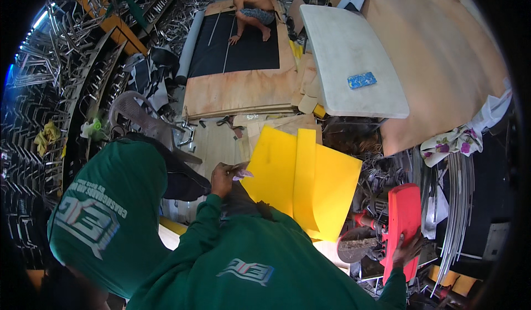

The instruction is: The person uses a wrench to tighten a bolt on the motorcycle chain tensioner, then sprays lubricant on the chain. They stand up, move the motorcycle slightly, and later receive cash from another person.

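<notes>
Left hand point(222, 178) grips yellow sheet point(301, 182); right hand point(408, 250) grips red board point(402, 221).

yellow sheets point(301, 182): I'm keeping these bright, flat, overlapping foam-like sheets tilted in front of me, my fingers pinching their left edge.
red board point(402, 221): I'm gripping its lower end; it is standing upright, narrow, rounded on top.
</notes>
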Motion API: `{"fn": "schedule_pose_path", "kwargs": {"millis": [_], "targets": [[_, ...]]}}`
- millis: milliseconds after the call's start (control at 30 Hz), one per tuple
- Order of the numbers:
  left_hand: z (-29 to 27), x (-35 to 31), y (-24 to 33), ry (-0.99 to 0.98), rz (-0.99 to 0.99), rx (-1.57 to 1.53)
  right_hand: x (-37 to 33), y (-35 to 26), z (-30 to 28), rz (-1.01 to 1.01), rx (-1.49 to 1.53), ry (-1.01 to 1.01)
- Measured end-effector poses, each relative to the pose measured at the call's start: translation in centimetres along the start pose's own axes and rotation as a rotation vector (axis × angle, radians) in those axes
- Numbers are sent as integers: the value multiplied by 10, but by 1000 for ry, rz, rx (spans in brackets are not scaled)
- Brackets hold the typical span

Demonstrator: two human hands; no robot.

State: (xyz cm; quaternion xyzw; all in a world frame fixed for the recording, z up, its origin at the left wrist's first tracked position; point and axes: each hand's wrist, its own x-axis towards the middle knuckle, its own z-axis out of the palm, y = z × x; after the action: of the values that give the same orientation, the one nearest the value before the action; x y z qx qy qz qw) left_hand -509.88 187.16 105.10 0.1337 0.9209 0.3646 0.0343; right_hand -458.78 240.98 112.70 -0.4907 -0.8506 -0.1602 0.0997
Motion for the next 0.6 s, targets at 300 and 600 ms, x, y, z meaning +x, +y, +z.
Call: {"fn": "schedule_pose_path", "kwargs": {"millis": [300, 600], "targets": [[-2, 109, -61, -274, -16, 245, 5, 1, 3, 35, -33, -57], [3, 277, -37, -505, 205, 446, 10, -12, -7, 93, -138, -222]]}}
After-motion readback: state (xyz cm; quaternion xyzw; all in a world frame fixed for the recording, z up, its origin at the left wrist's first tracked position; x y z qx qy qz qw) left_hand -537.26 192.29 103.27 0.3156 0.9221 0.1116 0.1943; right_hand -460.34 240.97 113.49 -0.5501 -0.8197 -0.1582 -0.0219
